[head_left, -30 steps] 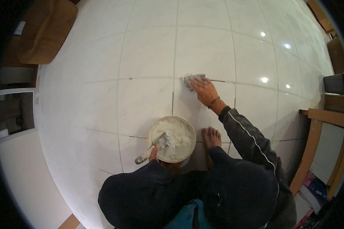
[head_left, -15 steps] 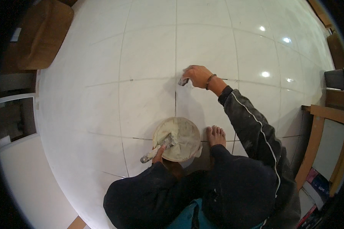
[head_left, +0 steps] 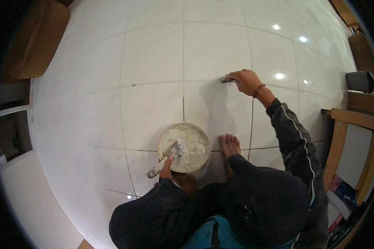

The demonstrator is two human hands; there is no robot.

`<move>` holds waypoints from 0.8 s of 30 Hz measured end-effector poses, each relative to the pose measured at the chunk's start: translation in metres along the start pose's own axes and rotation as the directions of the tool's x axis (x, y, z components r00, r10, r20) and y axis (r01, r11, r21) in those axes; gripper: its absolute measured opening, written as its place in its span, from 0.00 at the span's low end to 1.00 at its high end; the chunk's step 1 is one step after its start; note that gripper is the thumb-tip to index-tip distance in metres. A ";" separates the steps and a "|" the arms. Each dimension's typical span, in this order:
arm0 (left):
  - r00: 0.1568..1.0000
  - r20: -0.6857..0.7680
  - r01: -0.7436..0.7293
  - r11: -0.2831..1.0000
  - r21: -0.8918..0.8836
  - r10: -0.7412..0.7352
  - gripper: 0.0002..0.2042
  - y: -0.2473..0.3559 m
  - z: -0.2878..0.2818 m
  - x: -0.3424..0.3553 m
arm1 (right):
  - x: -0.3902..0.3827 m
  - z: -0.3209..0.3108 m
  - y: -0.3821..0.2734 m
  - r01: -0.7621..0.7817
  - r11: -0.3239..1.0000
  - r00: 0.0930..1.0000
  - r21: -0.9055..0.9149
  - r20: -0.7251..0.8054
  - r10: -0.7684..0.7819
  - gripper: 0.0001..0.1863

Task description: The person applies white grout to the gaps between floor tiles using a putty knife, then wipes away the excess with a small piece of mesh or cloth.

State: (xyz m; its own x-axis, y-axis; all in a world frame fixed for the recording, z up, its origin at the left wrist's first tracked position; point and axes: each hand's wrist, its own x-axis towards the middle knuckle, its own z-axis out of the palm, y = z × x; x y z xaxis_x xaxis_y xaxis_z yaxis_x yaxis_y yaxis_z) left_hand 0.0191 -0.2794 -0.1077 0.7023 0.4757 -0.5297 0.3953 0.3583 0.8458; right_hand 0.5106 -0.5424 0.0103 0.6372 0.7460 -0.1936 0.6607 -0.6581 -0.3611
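- Right hand (head_left: 247, 83) pinches a small grey spreader (head_left: 225, 79) jutting left, its long axis roughly along the crosswise tile joint (head_left: 199, 81)
- Left hand (head_left: 166, 169) clasps a smeared trowel (head_left: 155, 171), its blade in the tub (head_left: 209, 143) of white paste (head_left: 193, 157)
- Dark lengthwise joint (head_left: 183, 108) lies left of the spreader, the right hand above it
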 end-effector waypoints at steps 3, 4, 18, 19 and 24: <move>0.999 0.020 -0.047 0.994 0.102 0.045 0.25 0.015 0.005 -0.005 | -0.003 0.032 -0.026 -0.026 0.999 0.978 0.021 -0.209 0.030 0.22; 0.999 0.036 -0.039 0.991 0.125 0.035 0.24 0.021 0.007 -0.006 | -0.010 0.045 -0.037 0.009 0.997 0.973 -0.083 -0.230 -0.028 0.22; 0.894 0.013 0.445 0.883 -0.148 -0.448 0.21 -0.001 -0.013 0.006 | 0.027 0.036 -0.044 0.244 0.970 0.955 -0.017 -0.170 -0.244 0.14; 0.915 0.064 0.405 0.902 -0.148 -0.399 0.22 -0.005 -0.017 0.008 | 0.023 0.032 -0.036 0.243 0.968 0.960 -0.062 -0.129 -0.249 0.14; 0.958 0.272 -0.229 0.802 0.552 0.086 0.27 -0.025 -0.042 0.015 | -0.016 -0.006 -0.004 0.090 0.950 0.979 -0.298 0.200 -0.030 0.15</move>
State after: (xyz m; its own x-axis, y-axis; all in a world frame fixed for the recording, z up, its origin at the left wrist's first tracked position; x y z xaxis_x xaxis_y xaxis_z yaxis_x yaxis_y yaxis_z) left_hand -0.0048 -0.2476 -0.1394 0.8682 0.2682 -0.4175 0.4831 -0.2652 0.8344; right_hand 0.4997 -0.5524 0.0201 0.5251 0.7707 -0.3610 0.8033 -0.5889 -0.0890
